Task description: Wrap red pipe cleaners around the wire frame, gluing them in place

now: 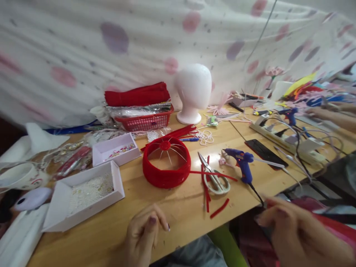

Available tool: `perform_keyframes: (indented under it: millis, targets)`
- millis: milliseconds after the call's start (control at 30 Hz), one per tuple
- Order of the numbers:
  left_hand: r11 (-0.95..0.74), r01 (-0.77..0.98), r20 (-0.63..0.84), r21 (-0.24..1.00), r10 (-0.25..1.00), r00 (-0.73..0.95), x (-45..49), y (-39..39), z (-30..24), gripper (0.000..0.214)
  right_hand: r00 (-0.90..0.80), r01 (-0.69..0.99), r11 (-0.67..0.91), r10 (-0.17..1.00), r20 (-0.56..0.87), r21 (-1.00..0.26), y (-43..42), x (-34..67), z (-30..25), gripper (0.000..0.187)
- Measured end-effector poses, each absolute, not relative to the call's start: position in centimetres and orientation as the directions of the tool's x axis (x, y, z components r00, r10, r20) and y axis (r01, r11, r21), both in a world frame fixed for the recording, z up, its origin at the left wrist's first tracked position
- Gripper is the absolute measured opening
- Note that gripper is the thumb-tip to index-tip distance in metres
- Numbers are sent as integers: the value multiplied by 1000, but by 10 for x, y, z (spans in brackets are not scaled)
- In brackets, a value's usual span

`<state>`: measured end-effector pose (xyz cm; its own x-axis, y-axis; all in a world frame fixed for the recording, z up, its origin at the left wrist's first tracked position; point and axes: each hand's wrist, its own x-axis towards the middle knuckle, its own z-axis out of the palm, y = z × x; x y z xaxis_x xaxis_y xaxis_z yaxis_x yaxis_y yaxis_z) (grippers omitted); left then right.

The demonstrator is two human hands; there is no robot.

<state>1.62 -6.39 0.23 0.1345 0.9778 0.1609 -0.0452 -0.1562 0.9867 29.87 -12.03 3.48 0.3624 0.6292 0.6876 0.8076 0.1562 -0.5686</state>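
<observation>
My left hand (pixel 147 233) is over the table's front edge, fingers loosely curled in and thumb against them, with no object showing. Off the edge at lower right, my right hand (pixel 300 230) is slightly blurred; its fingers are bent together and nothing shows in them. Between and beyond them stands a round red velvet frame (pixel 166 180) with thin wires meeting at a red disc on top. A red strip runs right from it, under or across white-handled scissors (pixel 216 181). Cut red pieces (pixel 219 208) lie close by. A blue glue gun (pixel 244 167) with a glue stick rests further right.
White boxes of beads (pixel 91 189) and gems (pixel 116 150) sit left. Behind are a red basket (pixel 147 122) and a white foam head (pixel 194 91). A phone (pixel 265 152) and power strip (pixel 289 142) with cables lie right. Another person's hand (pixel 328 114) is far right.
</observation>
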Motion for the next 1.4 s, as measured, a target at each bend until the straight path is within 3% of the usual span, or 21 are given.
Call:
perform_keyframes:
  millis: [67,133,167,267,333,433,500,600,867,1067,1200,1300,1400]
  targets:
    - [-239,103,233,965,970,71,12,-61,3,56,116,831,316,707,697,-458,-107,282,43,16]
    - [-310,267,328,912,945,-22,9,-57,5,28,-92,819,449,718,689,-358,-93,270,50,14]
    - [-350,344,387,871,921,-40,7,-54,6,13,-140,815,478,712,688,-329,-85,265,51,15]
    - [-513,473,568,717,823,32,3,-47,11,20,-126,826,463,708,694,-322,-62,254,49,21]
    - [-533,498,608,684,793,13,2,-42,17,14,-135,815,473,717,684,-335,-48,250,44,23]
    - [-465,450,537,762,843,-38,5,-38,25,30,-153,795,493,725,671,-352,-31,247,39,24]
    - [-446,431,512,785,858,-46,11,-35,26,28,-149,789,501,718,680,-356,-23,245,35,25]
    - [-455,504,564,734,822,-79,22,-31,22,13,-142,786,494,730,669,-373,-15,245,31,26]
    - [-395,661,538,638,843,-16,34,-34,3,26,-179,780,447,829,529,-437,-3,249,27,12]
    - [-446,693,601,566,799,24,34,-34,0,32,-279,732,564,760,588,-382,5,254,38,24]
    - [-466,729,610,501,788,85,38,-35,1,52,-369,675,645,716,593,-359,4,254,47,38]
    - [-456,746,573,484,810,123,42,-36,3,62,-389,658,671,692,609,-341,2,256,49,37]
    - [-449,753,543,480,827,146,44,-37,2,58,-418,645,685,688,593,-339,-1,258,47,33]
